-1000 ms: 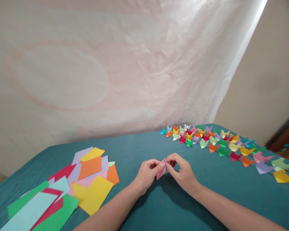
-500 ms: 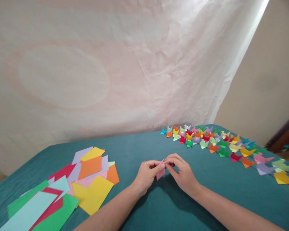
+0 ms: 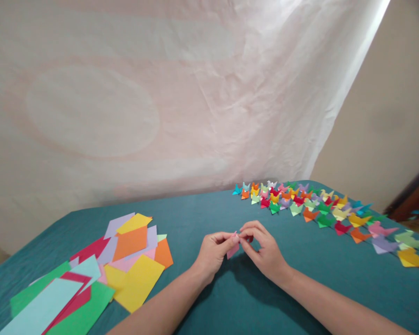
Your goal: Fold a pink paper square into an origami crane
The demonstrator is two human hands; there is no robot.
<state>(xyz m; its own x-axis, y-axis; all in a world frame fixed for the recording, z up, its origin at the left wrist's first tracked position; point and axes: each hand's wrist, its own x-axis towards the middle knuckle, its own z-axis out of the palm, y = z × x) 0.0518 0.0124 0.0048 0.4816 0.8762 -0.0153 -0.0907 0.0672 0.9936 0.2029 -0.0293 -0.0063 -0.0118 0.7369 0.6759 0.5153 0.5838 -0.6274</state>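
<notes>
Between my hands is a small folded piece of pink paper point(image 3: 233, 251), held just above the table. My left hand point(image 3: 214, 253) pinches it between thumb and fingers, covering much of its left side. The thumb and fingertips of my right hand point(image 3: 261, 245) come together at the paper's upper right corner, where a small tip sticks up. The fingertips hide the exact fold there.
On the left, loose sheets of coloured paper point(image 3: 139, 281) overlap in a pile. Rows of folded paper birds point(image 3: 342, 213) in many colours stand along the right and back of the green-clothed table point(image 3: 195, 209). A pale sheet point(image 3: 181, 102) hangs behind.
My right fingers have shifted very slightly at the paper's corner, and the pink paper has tilted a little. The pile and the birds are unchanged.
</notes>
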